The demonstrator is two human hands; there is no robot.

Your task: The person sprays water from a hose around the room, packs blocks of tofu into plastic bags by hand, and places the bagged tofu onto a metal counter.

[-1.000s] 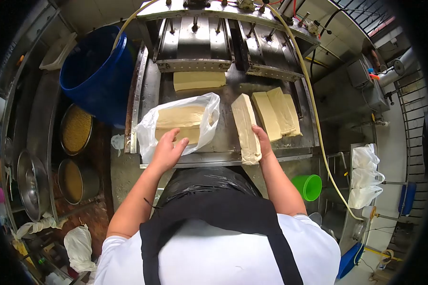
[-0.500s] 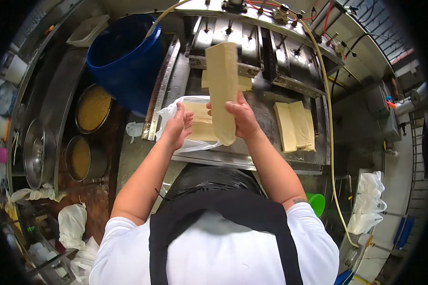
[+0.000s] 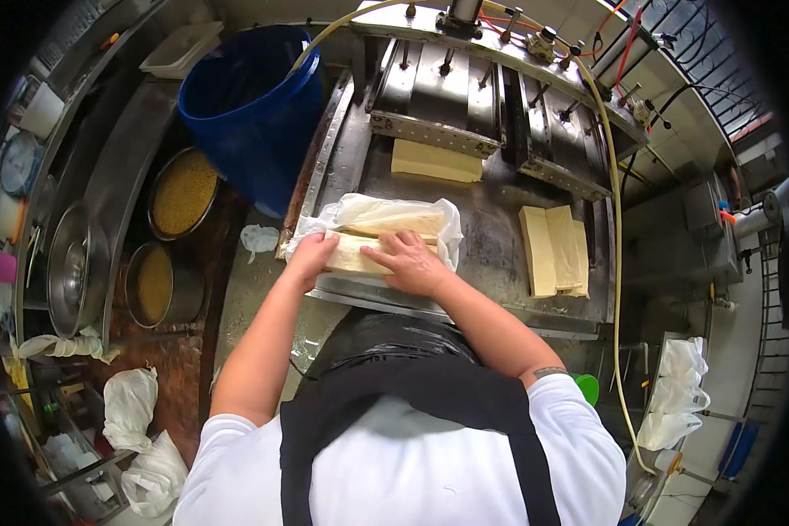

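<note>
Several long, pale-yellow slabs that look like pressed tofu are in view. One tofu slab [image 3: 352,256] lies crosswise in a white plastic bag [image 3: 450,230] on the metal table, alongside other pale slabs in the bag. At its left end, my left hand [image 3: 313,259] has its fingers curled over it. My right hand [image 3: 412,263] grips the slab near its right end, fingers over the top; the thumb side is partly hidden. Behind the bag rests another slab [image 3: 436,161]. To the right, more slabs [image 3: 554,252] lie side by side.
Two metal press plates [image 3: 434,88] with bolts overhang the back of the metal table [image 3: 491,219]. A blue barrel [image 3: 254,131] stands at the left, near pots of yellowish grains [image 3: 182,195]. A yellow hose [image 3: 618,263] runs down the right side.
The slab that my right hand held upright is now laid flat in the bag. My left hand has moved from beside the bag onto the slab's left end.
</note>
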